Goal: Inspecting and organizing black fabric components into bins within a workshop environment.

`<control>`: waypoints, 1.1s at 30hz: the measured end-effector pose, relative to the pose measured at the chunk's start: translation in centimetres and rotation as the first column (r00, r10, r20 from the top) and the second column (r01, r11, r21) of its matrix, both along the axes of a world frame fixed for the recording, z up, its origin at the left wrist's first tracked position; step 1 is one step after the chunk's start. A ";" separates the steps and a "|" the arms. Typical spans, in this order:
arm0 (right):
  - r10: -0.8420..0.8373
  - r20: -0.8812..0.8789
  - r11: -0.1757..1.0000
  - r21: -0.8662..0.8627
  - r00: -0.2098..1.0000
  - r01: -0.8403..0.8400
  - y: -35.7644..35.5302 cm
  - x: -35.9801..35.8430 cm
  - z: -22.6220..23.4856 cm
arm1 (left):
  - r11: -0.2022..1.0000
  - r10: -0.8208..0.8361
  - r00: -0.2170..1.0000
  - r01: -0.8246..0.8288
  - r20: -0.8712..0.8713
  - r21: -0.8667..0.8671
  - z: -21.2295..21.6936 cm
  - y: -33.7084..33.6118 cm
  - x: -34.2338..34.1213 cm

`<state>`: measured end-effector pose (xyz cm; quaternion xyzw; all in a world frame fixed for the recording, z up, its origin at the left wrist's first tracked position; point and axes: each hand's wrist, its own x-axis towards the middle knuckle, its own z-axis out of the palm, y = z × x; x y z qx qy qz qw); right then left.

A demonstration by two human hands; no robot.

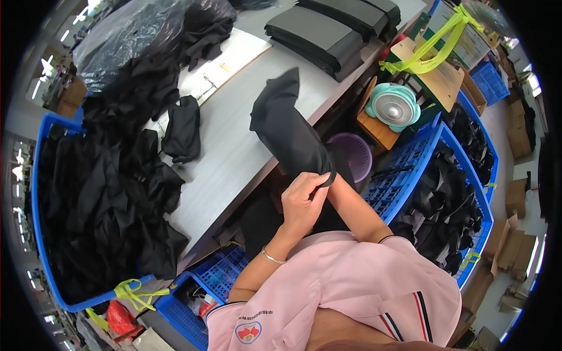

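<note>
Grey worktable [234, 146] runs diagonal w/ blue plastic crates [410, 169] either side, small wooden stool [377, 126] w/ teal fan [392, 107], cardboard boxes [515, 245] on grey floor, bright ceiling lights far left.

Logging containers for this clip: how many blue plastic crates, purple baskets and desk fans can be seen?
Blue plastic crates: 4
Purple baskets: 1
Desk fans: 1
Total: 6
</note>
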<state>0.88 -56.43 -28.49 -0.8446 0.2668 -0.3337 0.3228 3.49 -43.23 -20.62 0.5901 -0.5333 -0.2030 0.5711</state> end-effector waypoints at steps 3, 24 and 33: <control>-0.040 -0.025 0.992 0.121 0.999 0.043 0.6 -2.5 0.6 | 0.999 0.018 0.981 -0.011 -0.192 0.039 0.5 0.7 -0.9; 0.342 0.358 0.811 0.354 0.869 -0.465 10.4 -0.9 4.3 | 0.841 0.457 0.771 -0.537 -0.444 -0.066 -6.4 -7.1 20.4; -0.194 0.460 0.613 0.746 0.867 -0.259 7.4 -8.1 3.1 | 0.864 0.490 0.843 -0.503 -0.221 -0.005 1.9 -3.0 10.4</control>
